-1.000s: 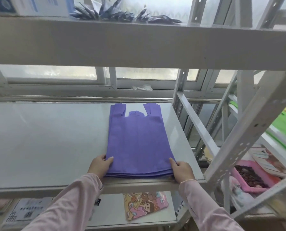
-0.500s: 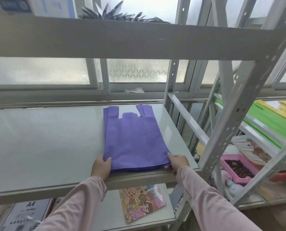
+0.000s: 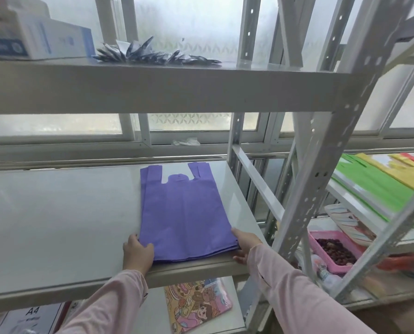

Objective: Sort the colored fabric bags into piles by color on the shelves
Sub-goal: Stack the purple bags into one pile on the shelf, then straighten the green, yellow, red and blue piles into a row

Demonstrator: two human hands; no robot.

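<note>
On the lower shelf a white pack point(image 3: 32, 313) reads "A4". Above it, the left hand point(image 3: 137, 251) grips the near left corner of the purple bags point(image 3: 184, 213), thumb curled on top. The right hand point(image 3: 245, 243) lays nearly straight fingers along the pile's right edge, thumb at its front. The pile lies flat on the middle shelf point(image 3: 56, 225), handles away, where it lay half a second ago, the hands unmoved. The print on the box point(image 3: 32, 39) up top is blurred.
</note>
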